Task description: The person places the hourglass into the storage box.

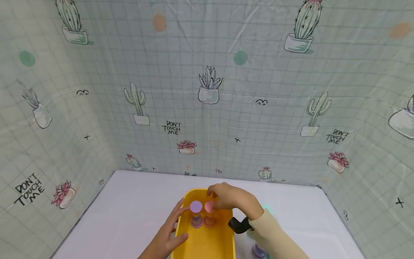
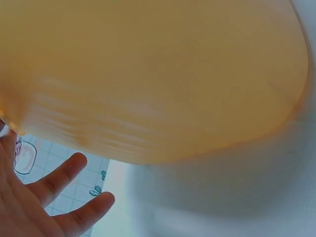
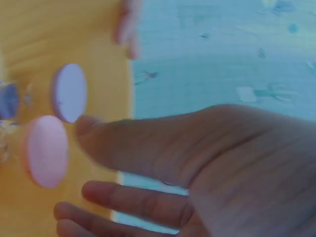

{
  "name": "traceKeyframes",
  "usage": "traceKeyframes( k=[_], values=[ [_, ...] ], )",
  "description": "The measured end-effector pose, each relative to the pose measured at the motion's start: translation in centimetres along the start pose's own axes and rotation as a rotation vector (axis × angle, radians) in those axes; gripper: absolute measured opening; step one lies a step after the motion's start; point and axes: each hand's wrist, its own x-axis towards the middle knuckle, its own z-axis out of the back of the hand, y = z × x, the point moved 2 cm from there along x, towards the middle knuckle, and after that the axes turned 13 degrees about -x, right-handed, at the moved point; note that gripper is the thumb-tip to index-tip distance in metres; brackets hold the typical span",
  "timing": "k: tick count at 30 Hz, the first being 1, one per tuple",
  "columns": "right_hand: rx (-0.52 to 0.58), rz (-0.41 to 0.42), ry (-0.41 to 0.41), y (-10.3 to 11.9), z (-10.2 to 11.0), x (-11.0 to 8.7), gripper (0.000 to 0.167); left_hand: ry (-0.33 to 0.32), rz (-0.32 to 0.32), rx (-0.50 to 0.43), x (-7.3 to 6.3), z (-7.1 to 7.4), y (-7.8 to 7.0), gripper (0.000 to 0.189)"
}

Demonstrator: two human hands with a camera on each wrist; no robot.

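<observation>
Two small sand timers stand upright side by side in a yellow bin (image 1: 203,248), one with a purple cap (image 1: 196,207), the other with a pink cap (image 1: 209,206). My right hand (image 1: 228,197) is over the bin's right side, beside the pink-capped timer. In the right wrist view its thumb (image 3: 133,140) and fingers are spread, apart from the pink cap (image 3: 48,151). At the bin's left side is my left hand (image 1: 169,230), thumb and index finger reaching over the rim. The left wrist view shows its straight fingers (image 2: 59,180) by the bin's outer wall (image 2: 163,89).
Right of the bin, partly behind the right forearm, a purple timer (image 1: 258,251) and a teal-topped item (image 1: 267,208) are on the white table (image 1: 136,208). A black strap (image 1: 239,226) is at the right wrist. Cactus-print cloth (image 1: 207,118) surrounds the table's back and sides.
</observation>
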Motion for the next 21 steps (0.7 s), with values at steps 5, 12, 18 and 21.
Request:
traceKeyframes(
  k=[5,12,18,21],
  values=[
    [0.113,0.094,-0.117,-0.8,1.2,-1.9,0.03,0.011,0.004,0.0,0.1,0.0,-0.1,0.061],
    [0.165,0.107,-0.256,-2.0,1.9,-4.4,0.029,0.042,-0.019,-0.008,0.0,-0.3,-0.2,0.059],
    [0.171,0.062,-0.314,-4.1,2.1,-6.8,0.048,0.007,-0.011,0.016,-0.2,-0.2,-0.1,0.057],
    [0.163,0.036,-0.317,-5.9,2.0,-8.3,0.06,-0.005,0.006,0.017,-0.1,-0.1,-0.1,0.057]
  ],
)
